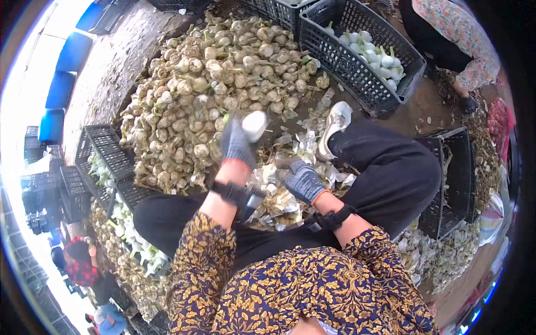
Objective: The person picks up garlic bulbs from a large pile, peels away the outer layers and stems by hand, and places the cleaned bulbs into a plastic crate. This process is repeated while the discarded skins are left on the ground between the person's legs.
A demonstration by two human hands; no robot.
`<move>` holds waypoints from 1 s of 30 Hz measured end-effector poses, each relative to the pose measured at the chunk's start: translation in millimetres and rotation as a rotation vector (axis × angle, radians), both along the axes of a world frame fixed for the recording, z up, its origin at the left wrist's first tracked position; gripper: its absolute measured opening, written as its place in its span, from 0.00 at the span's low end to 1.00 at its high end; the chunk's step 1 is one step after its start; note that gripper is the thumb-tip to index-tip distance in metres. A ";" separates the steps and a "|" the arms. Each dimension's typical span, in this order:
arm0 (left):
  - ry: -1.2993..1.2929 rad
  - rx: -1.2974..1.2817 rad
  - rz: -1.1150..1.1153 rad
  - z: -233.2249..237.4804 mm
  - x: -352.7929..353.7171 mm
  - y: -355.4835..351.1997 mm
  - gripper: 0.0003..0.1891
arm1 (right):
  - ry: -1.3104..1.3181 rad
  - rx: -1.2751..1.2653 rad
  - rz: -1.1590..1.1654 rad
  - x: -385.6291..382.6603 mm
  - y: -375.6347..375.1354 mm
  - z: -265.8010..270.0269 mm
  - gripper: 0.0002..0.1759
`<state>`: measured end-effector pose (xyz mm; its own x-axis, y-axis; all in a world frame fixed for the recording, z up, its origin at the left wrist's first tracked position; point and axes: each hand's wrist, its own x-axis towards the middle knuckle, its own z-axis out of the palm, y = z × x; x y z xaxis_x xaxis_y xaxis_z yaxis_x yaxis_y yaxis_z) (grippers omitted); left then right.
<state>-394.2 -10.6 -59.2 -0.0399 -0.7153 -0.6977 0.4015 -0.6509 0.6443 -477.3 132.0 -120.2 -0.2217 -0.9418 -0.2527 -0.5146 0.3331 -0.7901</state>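
My left hand (pixel 238 139), in a grey glove with an orange cuff, is closed on a peeled white garlic bulb (pixel 255 126) beside the heap. The glove is slightly blurred. My right hand (pixel 304 181), gloved the same way, is curled low over the scraps between my legs; what its fingers hold, if anything, I cannot make out. Under and around both hands lie papery garlic skins (pixel 304 148). A large pile of unpeeled garlic (pixel 195 84) with dirty outer skins rises just ahead of my left hand.
A black crate (pixel 357 72) with white peeled bulbs stands ahead right. Another crate (pixel 106 162) is at the left, near more white bulbs (pixel 131 229). A black crate (pixel 446 184) stands beyond my right knee. Another person's sleeve (pixel 460 28) shows at upper right; other people sit lower left.
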 end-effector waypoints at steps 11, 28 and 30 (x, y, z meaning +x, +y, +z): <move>-0.607 -0.675 -0.751 -62.9 13.0 -30.2 0.18 | 0.065 0.014 0.435 4.2 11.9 20.6 0.15; -0.824 -0.264 -1.913 -162.1 52.4 139.7 0.39 | 0.473 0.479 0.441 -4.1 -63.9 -87.3 0.15; -0.686 -0.373 -2.015 -193.7 56.3 160.9 0.37 | 0.499 0.294 0.523 10.6 -58.6 -116.7 0.16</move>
